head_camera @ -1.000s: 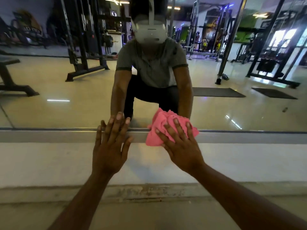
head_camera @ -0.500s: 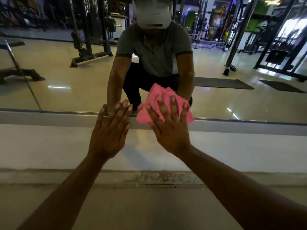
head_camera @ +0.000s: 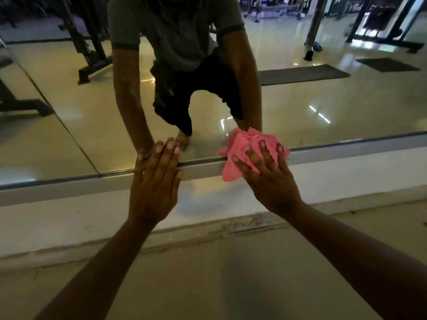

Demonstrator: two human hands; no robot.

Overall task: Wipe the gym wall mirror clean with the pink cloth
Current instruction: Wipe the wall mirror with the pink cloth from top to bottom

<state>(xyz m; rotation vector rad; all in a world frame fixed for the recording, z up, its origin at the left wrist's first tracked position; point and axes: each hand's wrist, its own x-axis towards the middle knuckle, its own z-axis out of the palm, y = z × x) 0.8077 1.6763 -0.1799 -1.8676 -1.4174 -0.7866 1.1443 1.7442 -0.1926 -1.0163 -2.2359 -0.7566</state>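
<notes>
While the gym wall mirror (head_camera: 300, 107) fills the upper view, the right hand (head_camera: 270, 181) has slid the bunched pink cloth (head_camera: 245, 153) rightward along the mirror's bottom edge and frame since a second ago, so the lowest strip is probably being finished. The left hand (head_camera: 153, 183) stays flat, fingers straight, braced on that frame; the right hand's grip is spread fingers pressing the cloth. No readable writing shows.

floor (head_camera: 208, 285): bare grey concrete, dimly lit | wall base (head_camera: 69, 218): white ledge, chipped along its lower edge | frame (head_camera: 346, 150): grey metal strip | reflection: glossy tiled floor (head_camera: 300, 107), dark mats (head_camera: 300, 73), black gym machines (head_camera: 90, 49), light glints
</notes>
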